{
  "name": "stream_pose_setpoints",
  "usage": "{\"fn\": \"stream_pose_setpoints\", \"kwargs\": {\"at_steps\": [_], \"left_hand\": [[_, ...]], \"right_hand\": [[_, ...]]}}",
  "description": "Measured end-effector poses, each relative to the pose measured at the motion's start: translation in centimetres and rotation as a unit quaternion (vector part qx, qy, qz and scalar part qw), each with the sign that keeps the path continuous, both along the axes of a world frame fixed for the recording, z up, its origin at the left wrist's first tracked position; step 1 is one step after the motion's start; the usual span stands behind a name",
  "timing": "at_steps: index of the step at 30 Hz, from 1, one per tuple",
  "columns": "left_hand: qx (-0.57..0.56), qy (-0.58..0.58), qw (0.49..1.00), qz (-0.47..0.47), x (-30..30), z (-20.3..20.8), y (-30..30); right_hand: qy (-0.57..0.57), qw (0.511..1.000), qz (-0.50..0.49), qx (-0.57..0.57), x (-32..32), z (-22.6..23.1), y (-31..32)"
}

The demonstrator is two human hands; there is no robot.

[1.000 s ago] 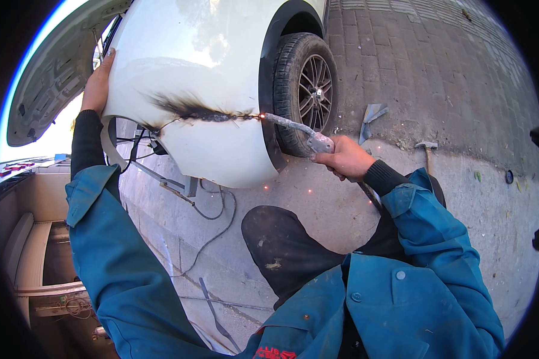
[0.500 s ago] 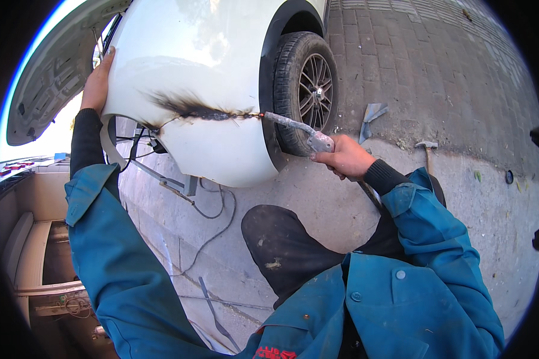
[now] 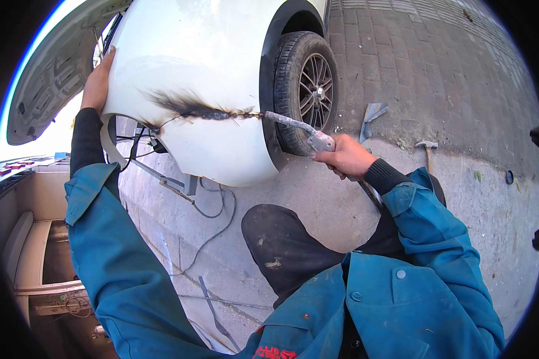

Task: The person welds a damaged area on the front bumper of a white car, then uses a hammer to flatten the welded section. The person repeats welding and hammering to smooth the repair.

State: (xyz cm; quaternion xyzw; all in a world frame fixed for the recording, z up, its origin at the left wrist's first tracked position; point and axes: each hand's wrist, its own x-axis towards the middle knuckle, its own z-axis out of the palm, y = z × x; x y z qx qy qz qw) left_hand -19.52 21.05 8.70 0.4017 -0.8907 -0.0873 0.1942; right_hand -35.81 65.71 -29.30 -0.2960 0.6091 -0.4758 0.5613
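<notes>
My right hand [image 3: 348, 158] is closed around the handle of a welding torch [image 3: 290, 122] with a bent grey neck. Its tip meets the rear edge of a white car fender [image 3: 221, 149], beside the black wheel arch. From the tip, a dark, rough seam [image 3: 212, 113] runs left across the panel, with black soot fanning above it. At the upper left, my left hand [image 3: 97, 84] holds the fender's front edge, thumb up; most of its fingers are hidden behind the panel.
The front wheel [image 3: 305, 90] stands just beyond the torch. A hammer [image 3: 428, 152] and a bent metal scrap [image 3: 371, 119] lie to the right. A cable [image 3: 224, 224] winds over the concrete below the fender. The hood [image 3: 57, 69] is raised at left.
The small red glow at the torch tip has faded to dark. Both hands and the torch hold nearly the same places.
</notes>
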Motion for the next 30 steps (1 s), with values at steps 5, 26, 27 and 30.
{"fn": "stream_pose_setpoints", "kwargs": {"at_steps": [5, 26, 27, 30], "left_hand": [[0.031, 0.009, 0.999, 0.015, 0.00, -0.02, -0.12], [0.039, -0.008, 0.999, 0.024, -0.08, 0.47, -0.17], [0.026, -0.016, 0.999, 0.014, -0.11, 0.48, -0.12], [0.036, -0.012, 0.999, 0.012, -0.14, 0.42, 0.11]], "right_hand": [[-0.006, 1.000, 0.001, -0.003, -0.03, -0.04, 0.06], [-0.009, 1.000, -0.007, -0.003, 0.00, 0.00, 0.12], [-0.011, 1.000, -0.007, -0.004, 0.02, 0.01, 0.12], [-0.014, 1.000, -0.010, -0.008, 0.09, 0.04, 0.12]]}}
